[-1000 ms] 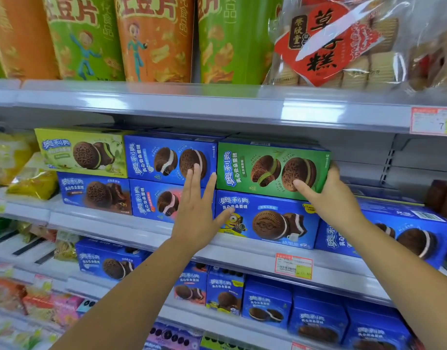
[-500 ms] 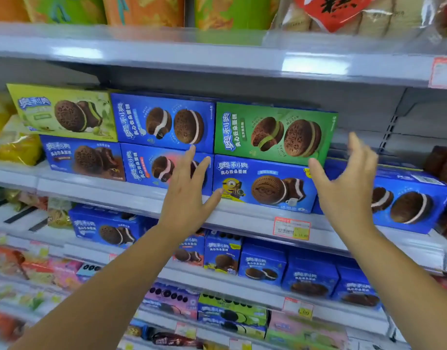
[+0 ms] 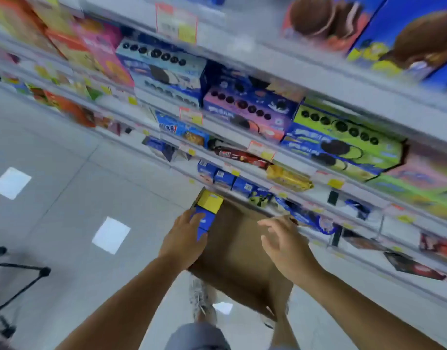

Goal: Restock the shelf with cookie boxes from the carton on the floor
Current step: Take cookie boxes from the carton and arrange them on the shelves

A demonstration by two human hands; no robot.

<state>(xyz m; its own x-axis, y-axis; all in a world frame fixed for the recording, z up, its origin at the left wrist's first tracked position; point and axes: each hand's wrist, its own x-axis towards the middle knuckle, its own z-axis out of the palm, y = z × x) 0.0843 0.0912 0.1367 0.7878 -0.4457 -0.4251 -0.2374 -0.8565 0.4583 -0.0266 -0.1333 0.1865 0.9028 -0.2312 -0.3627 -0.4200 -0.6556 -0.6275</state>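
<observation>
Both hands drop from the shelf (image 3: 280,64) into the carton (image 3: 240,251): left hand (image 3: 183,239) covers a blue cookie box (image 3: 205,221) at its ten o'clock corner, grip unclear; right hand (image 3: 286,246) hovers spread. Probably light and stiff; take its long sides.

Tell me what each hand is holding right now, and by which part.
Left hand grips a blue box in the carton by its top end. Right hand hovers over the carton, holding nothing.
</observation>
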